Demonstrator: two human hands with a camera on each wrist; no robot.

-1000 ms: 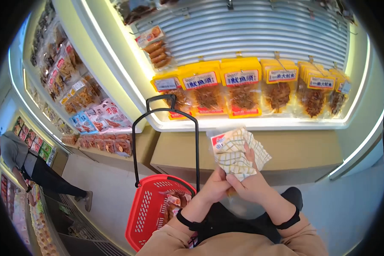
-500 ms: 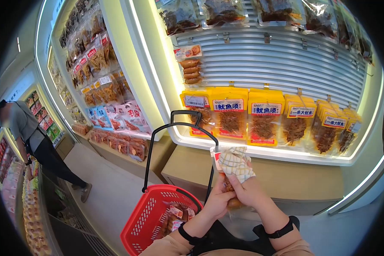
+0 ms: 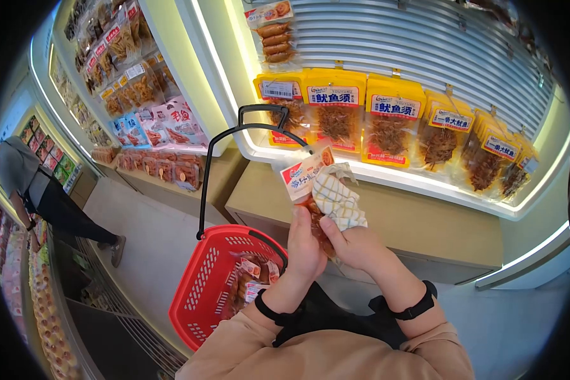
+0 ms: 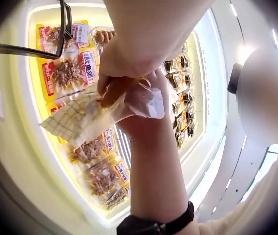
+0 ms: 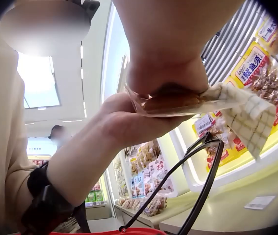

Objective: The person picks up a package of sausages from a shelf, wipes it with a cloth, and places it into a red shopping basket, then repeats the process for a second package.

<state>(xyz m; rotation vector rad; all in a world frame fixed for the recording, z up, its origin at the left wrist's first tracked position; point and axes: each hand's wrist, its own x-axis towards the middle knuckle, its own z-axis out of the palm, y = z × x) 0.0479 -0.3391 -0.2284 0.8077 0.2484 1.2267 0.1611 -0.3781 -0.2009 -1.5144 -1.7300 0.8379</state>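
Note:
Both hands hold a clear food packet (image 3: 299, 179) in front of the body. It has a white and red header card, with glossy brown, sausage-like pieces below. My left hand (image 3: 306, 246) grips its left side, thumb on the front. My right hand (image 3: 356, 246) grips the right side, together with a white checked cloth (image 3: 337, 197) that covers part of the packet. In the left wrist view the cloth (image 4: 72, 120) hangs out past the fingers, and the brown food (image 4: 119, 92) shows through the clear film. Fingers behind the packet are hidden in the head view.
A red shopping basket (image 3: 199, 286) with several packets inside stands at left, its black handle (image 3: 202, 171) upright. Ahead, yellow squid packets (image 3: 392, 117) hang in a lit display above a beige ledge (image 3: 424, 231). Another person (image 3: 50, 190) stands at far left beside a counter.
The packet has come up and to the left in view, its header card now more exposed beside the cloth. Both hands still hold it; the head view has shifted.

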